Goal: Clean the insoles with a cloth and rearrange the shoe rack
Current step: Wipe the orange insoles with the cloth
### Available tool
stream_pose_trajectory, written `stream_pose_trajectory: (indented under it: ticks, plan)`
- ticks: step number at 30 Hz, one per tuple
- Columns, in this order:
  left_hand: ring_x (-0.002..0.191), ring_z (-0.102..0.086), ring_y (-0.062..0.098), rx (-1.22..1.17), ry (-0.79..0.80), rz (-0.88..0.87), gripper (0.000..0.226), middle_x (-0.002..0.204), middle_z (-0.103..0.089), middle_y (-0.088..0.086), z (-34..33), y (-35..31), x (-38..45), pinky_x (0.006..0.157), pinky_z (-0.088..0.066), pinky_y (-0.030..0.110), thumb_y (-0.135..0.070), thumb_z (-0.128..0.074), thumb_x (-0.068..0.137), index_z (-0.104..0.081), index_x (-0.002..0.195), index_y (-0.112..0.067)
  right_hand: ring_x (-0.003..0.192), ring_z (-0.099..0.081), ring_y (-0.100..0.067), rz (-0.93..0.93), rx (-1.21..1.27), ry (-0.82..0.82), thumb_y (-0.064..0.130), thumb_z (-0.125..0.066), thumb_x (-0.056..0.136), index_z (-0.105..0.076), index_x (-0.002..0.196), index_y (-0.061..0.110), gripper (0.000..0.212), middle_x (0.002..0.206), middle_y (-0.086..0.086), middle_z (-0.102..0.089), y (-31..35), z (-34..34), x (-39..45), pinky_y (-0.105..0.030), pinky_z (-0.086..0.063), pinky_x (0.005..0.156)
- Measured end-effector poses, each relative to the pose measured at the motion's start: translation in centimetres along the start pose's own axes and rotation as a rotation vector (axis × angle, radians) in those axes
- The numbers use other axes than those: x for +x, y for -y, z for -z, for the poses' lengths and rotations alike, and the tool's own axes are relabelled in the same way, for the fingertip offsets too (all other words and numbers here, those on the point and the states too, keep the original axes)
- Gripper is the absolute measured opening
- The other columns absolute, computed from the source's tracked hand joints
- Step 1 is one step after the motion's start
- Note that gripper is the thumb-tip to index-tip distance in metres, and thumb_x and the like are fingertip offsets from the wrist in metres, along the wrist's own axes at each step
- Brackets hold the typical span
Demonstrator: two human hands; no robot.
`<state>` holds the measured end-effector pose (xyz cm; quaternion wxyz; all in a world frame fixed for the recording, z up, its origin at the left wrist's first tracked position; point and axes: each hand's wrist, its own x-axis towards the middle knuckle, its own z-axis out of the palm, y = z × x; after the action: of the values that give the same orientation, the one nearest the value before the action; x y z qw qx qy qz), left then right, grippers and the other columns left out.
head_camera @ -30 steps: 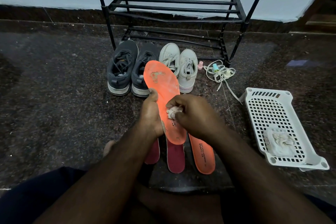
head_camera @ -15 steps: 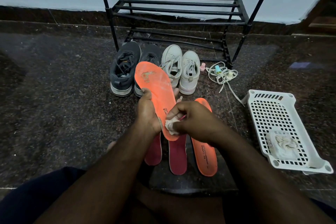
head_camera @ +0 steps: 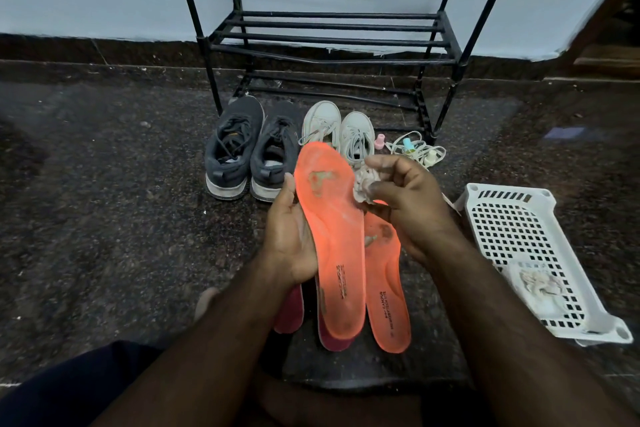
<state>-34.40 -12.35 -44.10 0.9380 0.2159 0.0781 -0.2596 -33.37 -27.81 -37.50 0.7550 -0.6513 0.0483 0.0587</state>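
Note:
My left hand (head_camera: 289,239) holds an orange insole (head_camera: 332,236) by its left edge, toe end pointing away, with a worn patch near the toe. My right hand (head_camera: 403,204) pinches a crumpled white cloth (head_camera: 363,184) at the insole's upper right edge. A second orange insole (head_camera: 386,291) lies on the floor under it, beside two maroon insoles (head_camera: 291,315). The black shoe rack (head_camera: 332,42) stands bare against the wall.
A pair of dark grey sneakers (head_camera: 249,149) and a pair of white sneakers (head_camera: 341,128) stand before the rack. Loose white laces (head_camera: 419,152) and small caps lie to their right. A white perforated basket (head_camera: 519,239) with another cloth sits on the dark stone floor at right.
My right hand with the cloth has moved from the insole's heel area up to near its toe end. The insole now sits more upright in my left hand.

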Motion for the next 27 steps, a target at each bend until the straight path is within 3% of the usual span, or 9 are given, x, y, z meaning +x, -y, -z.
stream_pose_trajectory:
  ticks: [5,10,13,16,18,20,22,24,27]
  plan:
    - [0.120,-0.059,0.047,0.033,-0.006,0.014,0.084,0.139,-0.056,0.024,0.0,-0.1,0.0,0.093,-0.041,0.074,-0.073,-0.027,0.095,-0.059,0.137,-0.008,0.081,-0.065,-0.023,-0.012,-0.049,0.013,-0.018,-0.056,0.081,-0.067,0.103,0.014,0.040,0.098,-0.016,-0.061,-0.3,-0.3,0.2,-0.049,-0.056,0.081]
    - [0.136,-0.044,0.047,0.051,0.014,0.118,0.072,0.146,-0.051,0.022,0.2,0.2,0.1,0.104,-0.018,0.082,-0.066,-0.034,0.098,-0.051,0.145,-0.014,0.087,-0.068,-0.022,0.039,-0.054,-0.013,-0.014,-0.058,0.084,-0.070,0.100,0.013,0.034,0.103,-0.013,-0.071,-0.1,-0.1,0.6,-0.041,-0.057,0.082]
    - [0.137,-0.043,0.046,0.046,0.081,0.154,0.069,0.149,-0.048,0.020,0.1,0.7,0.0,0.104,-0.016,0.083,-0.062,-0.034,0.098,-0.051,0.146,-0.015,0.090,-0.069,-0.012,0.122,-0.252,-0.060,-0.003,-0.066,0.085,-0.072,0.100,0.019,0.028,0.103,-0.005,-0.072,-0.5,0.1,0.8,-0.028,-0.057,0.082]
    - [0.133,-0.047,0.045,0.047,0.096,0.122,0.071,0.149,-0.047,0.024,-0.5,1.1,0.1,0.104,-0.029,0.077,-0.062,-0.034,0.097,-0.051,0.145,-0.012,0.095,-0.067,-0.011,0.222,-0.462,-0.082,0.011,-0.071,0.080,-0.075,0.096,0.032,0.026,0.106,0.006,-0.070,-1.5,-0.3,0.9,-0.040,-0.055,0.091]
    - [0.126,-0.054,0.042,0.058,0.038,0.048,0.073,0.142,-0.052,0.026,-0.8,1.0,0.2,0.105,-0.041,0.062,-0.062,-0.037,0.096,-0.059,0.137,-0.005,0.092,-0.068,-0.009,0.227,-0.541,-0.044,0.013,-0.070,0.081,-0.074,0.100,0.032,0.028,0.103,0.013,-0.071,-1.7,-0.6,0.9,-0.043,-0.055,0.090]
    - [0.112,-0.065,0.038,0.061,-0.009,-0.017,0.071,0.126,-0.065,0.025,-1.3,0.8,0.1,0.097,-0.051,0.052,-0.060,-0.035,0.097,-0.070,0.122,-0.004,0.081,-0.067,-0.004,0.224,-0.578,-0.024,0.011,-0.069,0.080,-0.072,0.106,0.030,0.032,0.098,0.025,-0.070,-1.9,-0.8,1.0,-0.038,-0.056,0.082]
    - [0.099,-0.071,0.036,0.058,-0.018,-0.030,0.069,0.115,-0.070,0.024,-1.6,0.7,-0.1,0.085,-0.059,0.050,-0.058,-0.035,0.097,-0.073,0.115,-0.004,0.066,-0.059,0.003,0.237,-0.621,-0.035,0.008,-0.070,0.078,-0.070,0.106,0.025,0.033,0.079,0.037,-0.062,-2.0,-0.8,1.0,-0.024,-0.050,0.070]
    - [0.097,-0.071,0.036,0.058,-0.005,-0.006,0.069,0.113,-0.070,0.024,-1.7,0.8,0.0,0.082,-0.059,0.051,-0.059,-0.035,0.096,-0.074,0.113,-0.004,0.068,-0.057,0.006,0.246,-0.646,-0.058,0.007,-0.069,0.078,-0.072,0.105,0.022,0.031,0.074,0.030,-0.062,-2.0,-0.8,0.9,-0.022,-0.048,0.072]
    - [0.097,-0.072,0.035,0.048,-0.005,0.020,0.073,0.111,-0.072,0.021,-1.6,0.9,0.2,0.079,-0.060,0.052,-0.062,-0.029,0.097,-0.077,0.108,-0.008,0.093,-0.060,-0.002,0.416,-0.759,-0.046,0.003,-0.066,0.078,-0.075,0.103,0.018,0.031,0.096,0.013,-0.064,-1.7,-1.2,0.4,-0.013,-0.044,0.089]
